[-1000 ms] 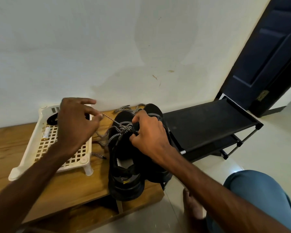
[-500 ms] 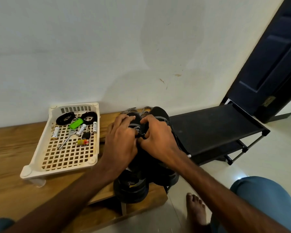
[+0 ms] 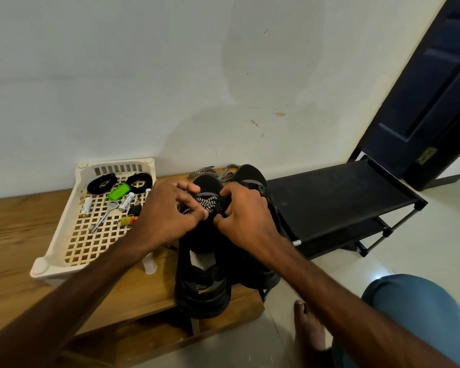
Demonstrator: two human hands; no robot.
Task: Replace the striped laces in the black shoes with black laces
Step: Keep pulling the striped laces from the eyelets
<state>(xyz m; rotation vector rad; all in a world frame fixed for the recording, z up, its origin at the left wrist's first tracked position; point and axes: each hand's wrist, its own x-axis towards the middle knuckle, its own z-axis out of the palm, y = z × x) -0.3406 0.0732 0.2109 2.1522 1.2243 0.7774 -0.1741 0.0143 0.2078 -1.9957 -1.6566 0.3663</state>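
Change: our left hand (image 3: 168,216) is back at the striped lace (image 3: 207,202), pinching it
Grip: our right hand (image 3: 246,221) clamps the black shoe (image 3: 202,282)
Meaning: still unlacing; black laces (image 3: 101,183) unused

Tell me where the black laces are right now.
In the head view, the black laces lie coiled at the far end of the cream basket on the left, just behind the green tag and left of the black shoes.
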